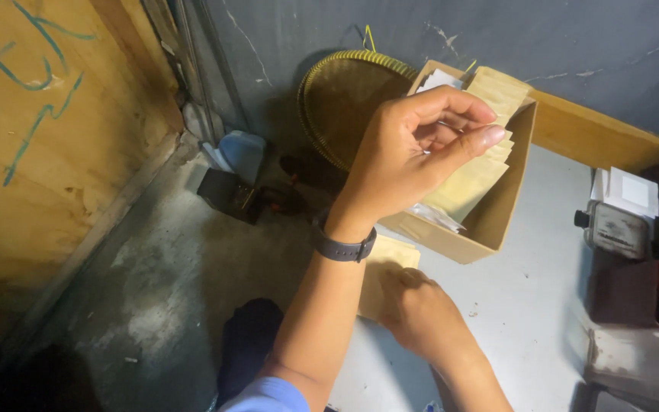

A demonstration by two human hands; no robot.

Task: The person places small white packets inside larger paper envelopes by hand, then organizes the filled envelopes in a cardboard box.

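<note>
The left hand [421, 149], a dark band at its wrist, is raised over the open cardboard box [490, 221], fingers curled with thumb and forefinger pinched together — whether anything thin sits in that closed grip I cannot tell. The box holds a stack of tan paper pouches [478, 172] leaning against its far wall. The right hand [421, 313] rests lower, flat on one tan pouch [390, 259] lying on the pale grey desk [528, 305] just in front of the box. The step in hand looks like sorting pouches; a further move would need a careful pinch on one thin sheet. A woven basket [341, 95] leans on the dark wall, beside a plywood panel [47, 152] — dim, cramped corner.
</note>
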